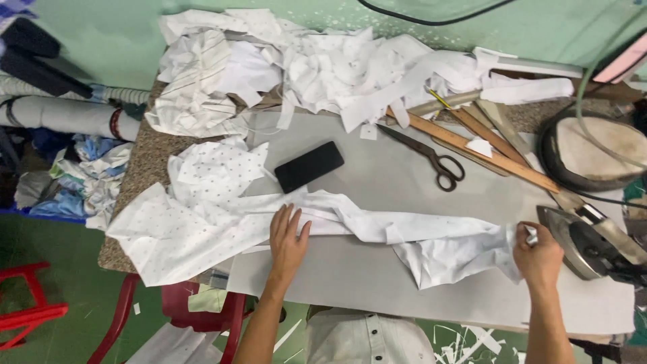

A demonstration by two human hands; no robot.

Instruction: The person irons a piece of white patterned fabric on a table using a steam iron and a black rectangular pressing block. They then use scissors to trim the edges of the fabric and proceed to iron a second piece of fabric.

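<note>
White dotted cloth [222, 222], one long piece, lies stretched across the grey sheet [377, 283] covering the counter [145, 168]; it is drawn out lengthwise between the two hands, apparently to keep it flat and taut.

Left hand [286, 244]: grip released, palm down and fingers spread on the cloth's middle fold, pinning it to the sheet.

Right hand [538, 259]: grip clenched on the cloth's far end, bunching the fabric in the fist; the pull seems to run away from the left palm.

Iron [593, 246]: metal-soled, resting just beyond the right-hand grip, cord trailing off; within easy reach.

Black phone [309, 166]: face down, just above the left-hand grip, apart from the cloth's fold.

Scissors [424, 154]: dark, shut, lying between the two grips and further back, beside wooden rulers [472, 145] laid slantwise.

White scraps [323, 67]: a loose heap pushed to the counter's back edge, well apart from both grips, leaving the sheet open for the cloth.

Red stool [175, 310]: below the counter's near edge, under the left forearm.
</note>
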